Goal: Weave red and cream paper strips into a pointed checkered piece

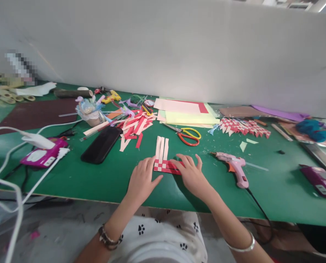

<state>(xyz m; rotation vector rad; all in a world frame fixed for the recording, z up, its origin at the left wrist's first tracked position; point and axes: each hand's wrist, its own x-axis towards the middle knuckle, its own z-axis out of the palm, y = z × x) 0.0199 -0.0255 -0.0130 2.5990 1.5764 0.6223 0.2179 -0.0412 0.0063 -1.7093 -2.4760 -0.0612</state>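
Observation:
A small woven piece of red and pale pink paper strips (165,160) lies on the green table (97,179) near its front edge. Three pink strips stick out of it toward the far side. My left hand (142,180) rests flat at its left end, fingers touching the weave. My right hand (191,173) presses on its right end with fingers spread over the red strips. Neither hand lifts the piece.
A pile of loose red and pink strips (135,128), a black phone (102,144), scissors (187,135), a pink glue gun (235,166), a finished woven band (245,127), stacked paper sheets (187,111) and purple devices with white cables (43,153) lie around.

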